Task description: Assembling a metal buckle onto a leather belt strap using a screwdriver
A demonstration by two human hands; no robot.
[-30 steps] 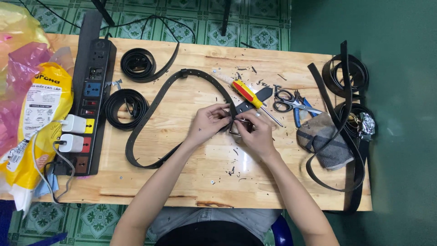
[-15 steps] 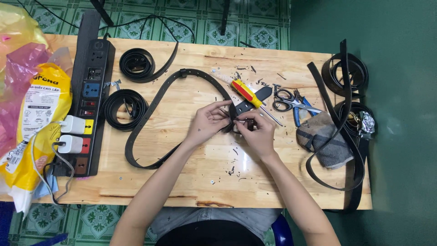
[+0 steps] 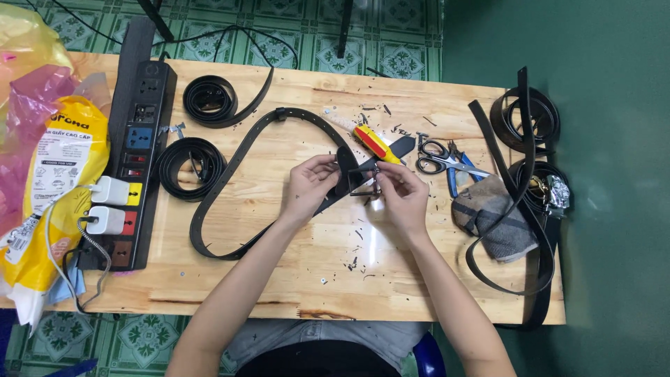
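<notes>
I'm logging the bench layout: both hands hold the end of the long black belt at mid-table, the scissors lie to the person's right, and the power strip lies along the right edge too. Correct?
Not quite. The power strip lies along the left edge of the table, as the head view shows. The rest stands: left hand and right hand hold the end of the long black belt, and the scissors lie to the right.

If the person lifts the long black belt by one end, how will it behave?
The belt probably flops and trails, since it lies in a loose curve on the table. It seems light: the left hand and right hand raise its end with fingertips. Unlikely to roll, being flat.
</notes>
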